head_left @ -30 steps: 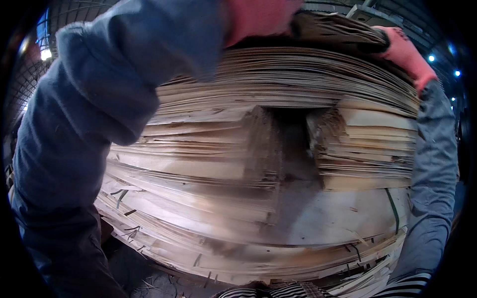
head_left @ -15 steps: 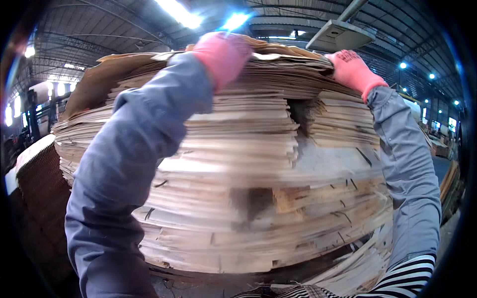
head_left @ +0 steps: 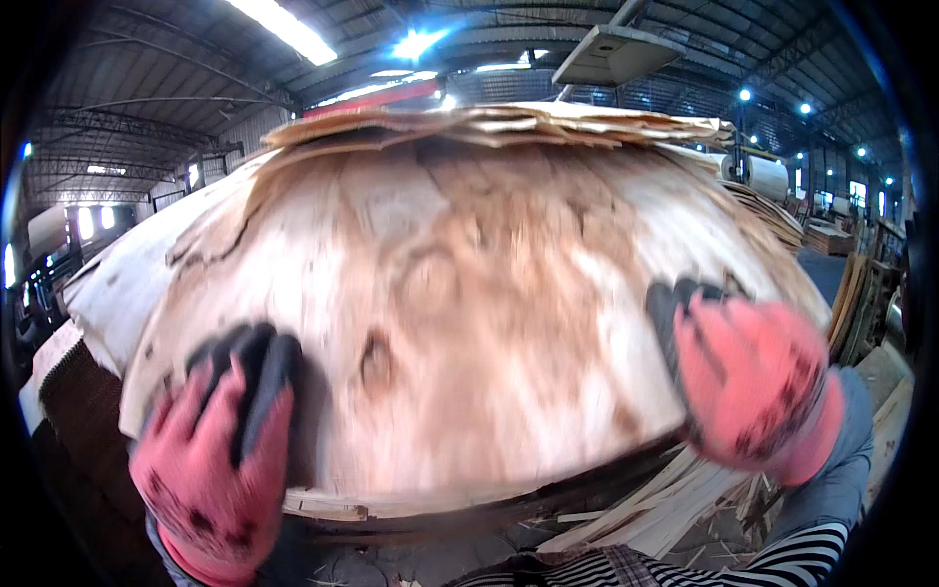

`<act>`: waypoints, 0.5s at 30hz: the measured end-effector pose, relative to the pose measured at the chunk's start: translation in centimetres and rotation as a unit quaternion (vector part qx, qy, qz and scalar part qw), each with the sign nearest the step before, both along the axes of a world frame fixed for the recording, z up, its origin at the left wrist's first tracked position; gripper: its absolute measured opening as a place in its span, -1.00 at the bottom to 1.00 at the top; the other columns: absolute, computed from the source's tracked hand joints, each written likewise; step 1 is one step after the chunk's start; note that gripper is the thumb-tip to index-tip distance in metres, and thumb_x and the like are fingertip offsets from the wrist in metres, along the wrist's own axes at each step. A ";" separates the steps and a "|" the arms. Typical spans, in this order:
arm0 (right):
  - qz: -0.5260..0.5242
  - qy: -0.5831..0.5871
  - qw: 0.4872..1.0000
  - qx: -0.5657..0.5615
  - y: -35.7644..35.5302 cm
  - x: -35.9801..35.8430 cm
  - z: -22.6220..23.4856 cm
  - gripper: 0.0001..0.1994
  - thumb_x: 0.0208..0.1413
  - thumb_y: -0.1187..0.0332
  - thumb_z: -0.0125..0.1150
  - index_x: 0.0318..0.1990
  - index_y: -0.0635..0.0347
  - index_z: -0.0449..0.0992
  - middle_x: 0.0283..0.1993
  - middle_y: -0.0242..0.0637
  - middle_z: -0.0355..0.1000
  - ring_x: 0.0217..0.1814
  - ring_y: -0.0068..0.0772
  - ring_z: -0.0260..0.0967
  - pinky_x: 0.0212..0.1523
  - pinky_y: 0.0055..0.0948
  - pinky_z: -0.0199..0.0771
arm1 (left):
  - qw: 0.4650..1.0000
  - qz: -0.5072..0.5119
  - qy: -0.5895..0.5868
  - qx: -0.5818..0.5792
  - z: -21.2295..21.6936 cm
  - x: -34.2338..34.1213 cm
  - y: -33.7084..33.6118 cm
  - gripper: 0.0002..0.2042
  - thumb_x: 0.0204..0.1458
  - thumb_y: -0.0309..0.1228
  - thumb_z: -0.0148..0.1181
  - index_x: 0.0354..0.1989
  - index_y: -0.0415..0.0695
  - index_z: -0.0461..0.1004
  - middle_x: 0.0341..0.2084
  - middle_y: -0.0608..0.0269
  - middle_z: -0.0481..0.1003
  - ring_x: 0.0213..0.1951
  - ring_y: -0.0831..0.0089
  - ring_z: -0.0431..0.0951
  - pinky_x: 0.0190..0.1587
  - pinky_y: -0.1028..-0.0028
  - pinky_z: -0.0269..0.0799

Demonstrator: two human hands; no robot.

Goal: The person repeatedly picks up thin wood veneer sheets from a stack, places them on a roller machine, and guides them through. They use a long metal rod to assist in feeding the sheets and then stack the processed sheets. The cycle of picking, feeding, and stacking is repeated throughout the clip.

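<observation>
A broad sheet of wood veneer (head_left: 489,323), pale with brown patches and knots, drapes down toward me over the front of the stack. My left hand (head_left: 217,455), in a pink glove with dark fingertips, lies on its lower left part with fingers stretched out and slightly apart. On the lower right edge rests my right hand (head_left: 758,377), gloved the same way, thumb and fingers spread over the surface. Both palms face down, and neither hand visibly pinches the sheet. The pictures are slightly blurred by motion.
More veneer sheets (head_left: 528,122) lie with ragged edges along the top. Loose strips of wood (head_left: 650,514) are strewn below on the right. At the left stands another stack (head_left: 73,401). A flat hanging panel (head_left: 616,54) is overhead, under the roof.
Both hands have come down from the top edge of the stack toward me. A veneer sheet now covers the layered stack front that showed before. The view has shifted slightly.
</observation>
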State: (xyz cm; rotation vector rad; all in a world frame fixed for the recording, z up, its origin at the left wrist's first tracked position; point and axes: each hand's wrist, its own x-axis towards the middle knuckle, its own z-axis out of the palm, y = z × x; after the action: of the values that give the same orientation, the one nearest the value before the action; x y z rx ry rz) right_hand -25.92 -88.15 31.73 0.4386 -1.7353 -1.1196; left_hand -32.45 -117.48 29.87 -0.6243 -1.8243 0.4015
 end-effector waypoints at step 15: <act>-0.067 -0.111 0.941 -0.314 7.2 -11.7 11.2 -0.14 -0.22 0.18 0.28 0.24 -0.07 -0.14 0.26 -0.08 -0.09 0.28 -0.02 -0.13 0.21 -0.18 -0.06 | 0.990 -0.076 0.028 0.117 -4.3 0.6 -0.2 -0.73 -0.27 -0.51 0.06 -0.30 -0.02 0.49 -0.26 0.14 0.44 -0.20 0.20 0.44 -0.16 0.35 0.36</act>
State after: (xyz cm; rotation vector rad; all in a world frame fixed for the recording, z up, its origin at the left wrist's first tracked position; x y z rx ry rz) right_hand -37.66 -80.97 42.93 0.0469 -2.2277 -0.5610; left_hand -31.84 -117.64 25.60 -0.5777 -1.7257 0.1002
